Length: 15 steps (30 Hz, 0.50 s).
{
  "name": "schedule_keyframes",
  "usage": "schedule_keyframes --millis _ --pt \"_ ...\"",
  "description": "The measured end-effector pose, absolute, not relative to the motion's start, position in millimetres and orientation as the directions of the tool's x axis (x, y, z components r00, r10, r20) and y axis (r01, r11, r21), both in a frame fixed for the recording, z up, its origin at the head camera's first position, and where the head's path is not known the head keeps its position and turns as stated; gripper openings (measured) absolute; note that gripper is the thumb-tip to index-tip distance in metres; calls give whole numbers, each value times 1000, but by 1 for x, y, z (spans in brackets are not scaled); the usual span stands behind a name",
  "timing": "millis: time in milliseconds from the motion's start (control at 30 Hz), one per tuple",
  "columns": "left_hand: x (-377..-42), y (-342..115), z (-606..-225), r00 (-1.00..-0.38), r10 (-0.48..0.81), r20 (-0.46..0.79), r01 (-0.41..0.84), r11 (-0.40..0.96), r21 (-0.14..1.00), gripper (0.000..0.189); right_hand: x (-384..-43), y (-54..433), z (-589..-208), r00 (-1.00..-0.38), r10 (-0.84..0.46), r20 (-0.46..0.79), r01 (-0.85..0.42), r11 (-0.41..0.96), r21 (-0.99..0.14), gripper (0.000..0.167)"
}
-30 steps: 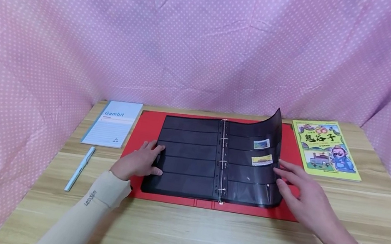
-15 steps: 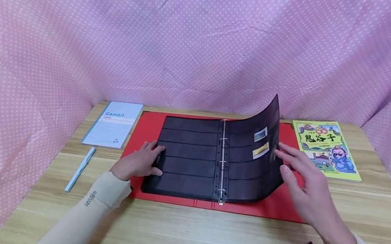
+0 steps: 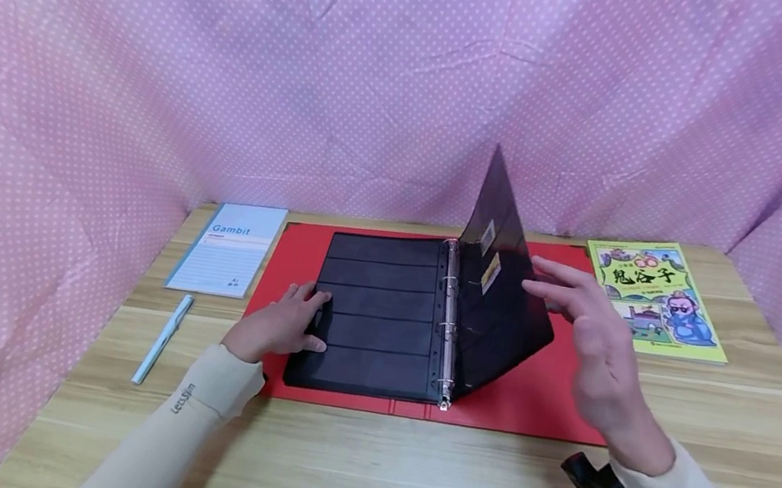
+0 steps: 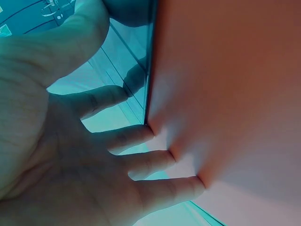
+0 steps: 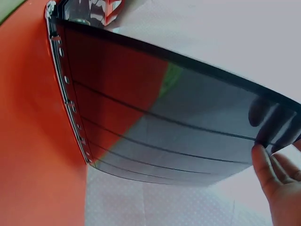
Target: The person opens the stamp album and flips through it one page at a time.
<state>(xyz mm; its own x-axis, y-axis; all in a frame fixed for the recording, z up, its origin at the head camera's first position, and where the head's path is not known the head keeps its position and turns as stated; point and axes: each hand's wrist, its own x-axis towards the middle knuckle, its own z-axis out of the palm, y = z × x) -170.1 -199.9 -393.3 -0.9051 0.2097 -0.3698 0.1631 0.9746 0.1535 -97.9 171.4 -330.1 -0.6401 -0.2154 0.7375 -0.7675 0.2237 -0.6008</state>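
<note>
A red ring binder [image 3: 550, 394] lies spread on the table, with black pocket pages on metal rings [image 3: 448, 333]. Its left-hand page [image 3: 375, 322] lies flat. A second page [image 3: 504, 320] stands steeply raised from the rings, two small stamps [image 3: 490, 273] in its pockets. My right hand [image 3: 598, 355] has its fingertips against the raised page's outer side; in the right wrist view the page's glossy back [image 5: 188, 132] mirrors them. My left hand [image 3: 279, 322] rests spread at the left-hand page's outer edge. In the left wrist view several fingertips [image 4: 195, 186] press on the red cover.
A pale blue notebook [image 3: 227, 249] and a light blue pen [image 3: 161, 340] lie left of the binder. The yellow comic-style book [image 3: 656, 296] sits at the back right. Pink dotted cloth [image 3: 413, 95] hangs behind the wooden table [image 3: 356, 475].
The stamp page has swung up from nearly flat on the right to steeply raised, leaning toward the rings. My right hand has moved left and up with it. The left hand stays put.
</note>
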Motion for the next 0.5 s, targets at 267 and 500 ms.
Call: schedule_keyframes --millis 267,500 --pt "-171 -200 -393 -904 203 -377 155 976 156 91 -105 158 -332 -599 -291 746 -797 127 -590 49" --pt "-171 -199 -394 -904 204 -376 156 976 154 91 -107 152 -337 -562 -323 761 -813 46 -581 54"
